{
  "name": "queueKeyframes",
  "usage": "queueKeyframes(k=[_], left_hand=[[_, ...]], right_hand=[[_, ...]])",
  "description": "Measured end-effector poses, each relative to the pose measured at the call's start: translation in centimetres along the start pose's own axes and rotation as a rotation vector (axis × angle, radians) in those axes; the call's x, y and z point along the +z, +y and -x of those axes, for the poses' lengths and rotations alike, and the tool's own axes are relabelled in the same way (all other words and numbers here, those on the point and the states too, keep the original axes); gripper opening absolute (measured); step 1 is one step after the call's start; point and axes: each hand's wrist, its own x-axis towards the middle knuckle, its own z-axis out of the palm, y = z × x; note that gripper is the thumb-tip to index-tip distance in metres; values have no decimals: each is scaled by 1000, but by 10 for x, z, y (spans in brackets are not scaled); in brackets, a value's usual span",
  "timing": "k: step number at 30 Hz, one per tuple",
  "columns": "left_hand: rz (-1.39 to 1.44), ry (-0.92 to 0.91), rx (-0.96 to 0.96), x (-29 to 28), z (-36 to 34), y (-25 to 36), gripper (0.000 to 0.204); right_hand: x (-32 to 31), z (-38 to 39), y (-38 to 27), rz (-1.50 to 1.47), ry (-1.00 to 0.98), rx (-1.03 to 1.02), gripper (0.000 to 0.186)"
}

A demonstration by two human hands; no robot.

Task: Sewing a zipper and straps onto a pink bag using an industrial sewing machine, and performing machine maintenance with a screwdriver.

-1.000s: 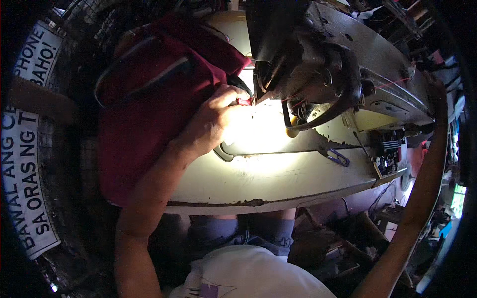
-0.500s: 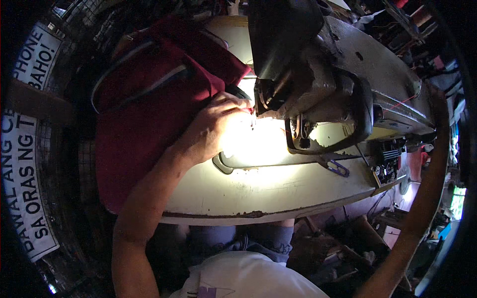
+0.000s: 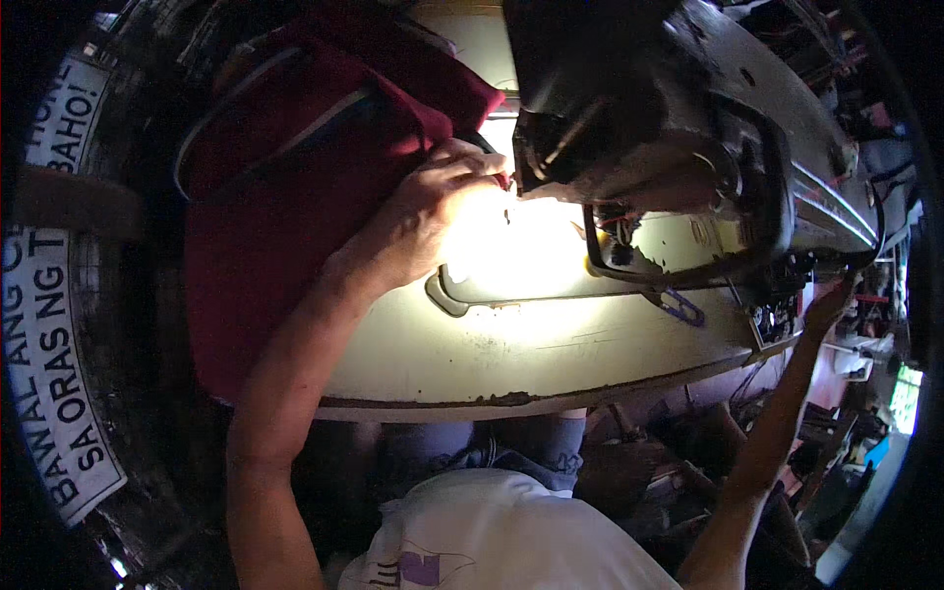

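A sewing machine (image 3: pixel 629 128) stands on a pale worktable, its needle area lit by a very bright glow. My left hand (image 3: pixel 447 202) is closed on the edge of a dark red cloth piece (image 3: pixel 265 246), right beside the needle. The cloth has light piping and spreads over the table's left side; the glare hides part of the fingers. At the far right my right hand (image 3: pixel 834 300) is by the lower rim of the machine's handwheel (image 3: pixel 878 231). Its fingers are dim and small, so their grip does not show.
Blue-handled thread snips (image 3: pixel 683 309) lie on the worktable (image 3: pixel 452 369), right of the lit area. The table's worn front edge runs above my lap. White lettered signs (image 3: pixel 69 393) hang at the left. Cluttered odds and ends (image 3: pixel 678 472) fill the lower right.
My right hand has come down along the handwheel's side, from its upper part to its lower rim. My left hand keeps its hold on the cloth by the needle. The view has shifted slightly.
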Motion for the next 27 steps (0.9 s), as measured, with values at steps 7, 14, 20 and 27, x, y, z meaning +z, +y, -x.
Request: queueKeyframes(k=[7, 14, 20, 27], left_hand=[[-50, -78, -46, -2, 0, -2, 19], [-180, -139, 152, -13, -3, 11, 20], [-125, 185, -130, 20, 19, 43, 25], [-44, 183, -123, 17, 18, 42, 22]], right_hand=[[27, -54, -23, 54, -118, -100, 40], [29, -26, -29, 24, 53, -174, 43], [31, -35, -63, -53, 202, -49, 49], [28, -33, -34, -195, 171, 195, 48]])
